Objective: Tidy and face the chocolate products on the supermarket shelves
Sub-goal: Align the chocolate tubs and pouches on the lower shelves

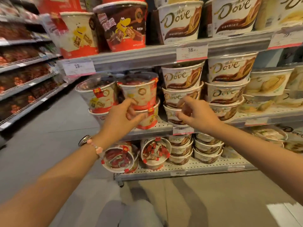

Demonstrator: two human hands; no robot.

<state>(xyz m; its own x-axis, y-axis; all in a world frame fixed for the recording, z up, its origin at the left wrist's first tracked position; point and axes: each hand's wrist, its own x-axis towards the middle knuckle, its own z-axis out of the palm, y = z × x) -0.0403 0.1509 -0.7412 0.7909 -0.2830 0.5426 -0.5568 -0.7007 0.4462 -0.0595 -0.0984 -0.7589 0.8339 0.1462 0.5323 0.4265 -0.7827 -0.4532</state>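
Observation:
On the middle shelf (pixel 147 131), red-and-white wafer chocolate tubs stand stacked in two layers. My left hand (pixel 122 116) is in front of the right stack, its loosely curled fingers at the seam between the upper tub (pixel 141 93) and the lower tub (pixel 150 120); it grips nothing. My right hand (pixel 197 116) hovers with relaxed, half-curled fingers in front of a stack of white Dove tubs (pixel 181 86) and holds nothing. A second Dove stack (pixel 227 89) stands to its right. To the left, another wafer tub (pixel 98 97) leans slightly.
The top shelf (pixel 147 54) carries tall wafer buckets (pixel 124 27) and large Dove tubs (pixel 180 22). The bottom shelf (pixel 188 168) holds tipped wafer tubs (pixel 154 153) and more Dove tubs. Price tags (pixel 191 52) line the shelf edges. The aisle floor runs off to the left.

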